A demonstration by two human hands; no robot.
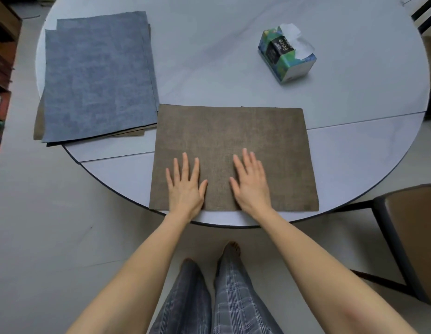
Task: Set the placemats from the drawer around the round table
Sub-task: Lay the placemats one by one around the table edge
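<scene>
A brown placemat (pixel 231 136) lies flat at the near edge of the round grey table (pixel 233 56), squared to me. My left hand (pixel 185 186) and my right hand (pixel 251 186) both rest palm-down on its near half, fingers spread, holding nothing. To the left lies a stack of placemats (pixel 98 75) with blue ones on top and brown edges showing underneath; the stack overhangs the table's left rim.
A tissue box (pixel 286 54) stands on the far right part of the table. A brown chair (pixel 412 237) with a dark frame is at the right, close to the table rim. Shelving runs along the left edge. My legs are below the table edge.
</scene>
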